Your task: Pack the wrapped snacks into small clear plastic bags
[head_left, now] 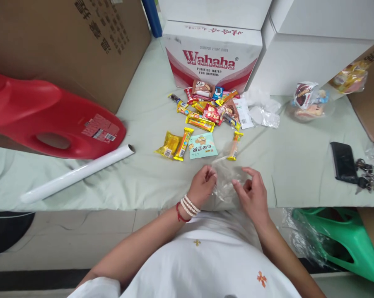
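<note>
Between my hands hangs a clear plastic bag point(225, 180), thin and crumpled. My left hand point(203, 185), with beads and a red string at the wrist, pinches the bag's left side. On the other side is my right hand point(251, 191), thumb and index finger apart at the bag's edge. Just beyond the bag lie a pale green snack packet point(202, 145), a yellow wrapped bar point(235, 145), another yellow bar point(183, 144) and a yellow packet point(170, 145). Behind them is a pile of wrapped snacks point(205, 111) in red, yellow and brown.
A Wahaha carton point(213, 58) stands behind the snacks. At left are a red jug point(50, 120) and a white tube point(78, 173). To the right lie filled clear bags point(309, 103), a black phone-like object point(343, 159) and keys point(367, 177). A green stool point(339, 236) is below the table edge.
</note>
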Available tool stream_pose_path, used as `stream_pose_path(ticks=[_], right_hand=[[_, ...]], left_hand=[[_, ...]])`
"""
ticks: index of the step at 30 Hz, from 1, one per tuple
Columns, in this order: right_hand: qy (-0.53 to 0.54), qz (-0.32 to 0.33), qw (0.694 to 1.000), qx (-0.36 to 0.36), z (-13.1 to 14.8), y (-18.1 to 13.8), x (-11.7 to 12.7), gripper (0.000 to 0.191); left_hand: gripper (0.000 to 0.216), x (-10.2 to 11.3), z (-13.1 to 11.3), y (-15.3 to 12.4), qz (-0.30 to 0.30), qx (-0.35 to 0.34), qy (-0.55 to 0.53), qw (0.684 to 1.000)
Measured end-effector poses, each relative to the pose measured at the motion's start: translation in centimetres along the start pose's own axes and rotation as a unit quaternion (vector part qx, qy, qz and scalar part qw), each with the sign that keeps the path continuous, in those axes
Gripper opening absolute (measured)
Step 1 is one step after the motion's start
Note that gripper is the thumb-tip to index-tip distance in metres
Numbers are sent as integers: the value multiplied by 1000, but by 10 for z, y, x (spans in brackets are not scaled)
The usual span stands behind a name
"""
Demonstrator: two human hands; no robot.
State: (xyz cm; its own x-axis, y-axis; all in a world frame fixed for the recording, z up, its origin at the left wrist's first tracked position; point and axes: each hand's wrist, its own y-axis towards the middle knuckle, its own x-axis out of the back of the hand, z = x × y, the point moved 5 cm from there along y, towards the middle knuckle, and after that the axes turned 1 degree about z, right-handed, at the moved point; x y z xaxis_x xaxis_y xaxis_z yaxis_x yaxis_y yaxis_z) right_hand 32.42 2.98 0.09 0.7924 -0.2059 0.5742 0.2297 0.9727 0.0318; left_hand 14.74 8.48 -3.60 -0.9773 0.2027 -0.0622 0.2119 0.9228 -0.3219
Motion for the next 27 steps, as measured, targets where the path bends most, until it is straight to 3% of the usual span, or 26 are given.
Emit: stream_pose_path(ticks=[1, 4, 8, 11, 16, 21, 25, 27], right_hand=[[11, 12, 1000, -25, -4, 8, -3, 43], [97, 82, 989, -82, -12, 28, -17, 34], [208, 62, 963, -159, -28, 36, -16, 37], [235, 65, 949, -198, -39, 29, -12, 39], [127, 20, 977, -168, -43, 19, 4, 36], [99, 13, 981, -165, -43, 21, 7, 38], [11, -87, 994, -61, -21, 12, 21, 42], [-35, -130, 991, -5, -3, 3, 26, 31]], left_hand=[[26, -3, 0, -3, 13, 6, -6, 1000], [40, -3, 0, -9, 8, 22, -17, 1000], [55, 17, 3, -5, -69, 46, -82, 993], [58, 24, 9, 1, -84, 70, -140, 984], [56, 20, 10, 2, -78, 75, -150, 983], [29, 27, 12, -13, -85, 121, -75, 986], [23, 37, 16, -22, -68, 113, 36, 991], [17, 38, 18, -21, -60, 105, 71, 990]])
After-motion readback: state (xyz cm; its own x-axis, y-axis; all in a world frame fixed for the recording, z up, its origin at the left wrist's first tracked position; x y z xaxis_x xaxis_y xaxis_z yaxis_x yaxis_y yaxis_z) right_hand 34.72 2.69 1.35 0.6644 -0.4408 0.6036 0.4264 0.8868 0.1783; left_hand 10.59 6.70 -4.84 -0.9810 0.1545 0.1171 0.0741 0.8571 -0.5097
